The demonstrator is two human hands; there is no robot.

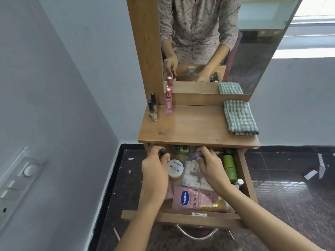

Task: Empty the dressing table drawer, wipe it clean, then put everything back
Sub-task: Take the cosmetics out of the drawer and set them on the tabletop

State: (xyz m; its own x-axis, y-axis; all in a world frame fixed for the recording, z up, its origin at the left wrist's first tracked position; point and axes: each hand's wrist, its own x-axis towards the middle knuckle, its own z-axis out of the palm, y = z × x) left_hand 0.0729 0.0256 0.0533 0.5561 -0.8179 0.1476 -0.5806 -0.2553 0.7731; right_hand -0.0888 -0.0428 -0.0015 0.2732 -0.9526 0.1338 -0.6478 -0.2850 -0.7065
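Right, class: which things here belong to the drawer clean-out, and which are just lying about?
Job: drawer, Vaseline tube, nail polish tub, checked cloth, dark-capped bottle in left hand, purple item in right hand.
Lying about: paper scraps, wall switches.

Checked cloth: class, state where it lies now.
In the head view, the checked cloth lies folded on the right side of the tabletop, below the mirror, above the drawer.

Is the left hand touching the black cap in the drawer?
Touching. The head view shows the left hand with fingers curled round the black cap in the drawer.
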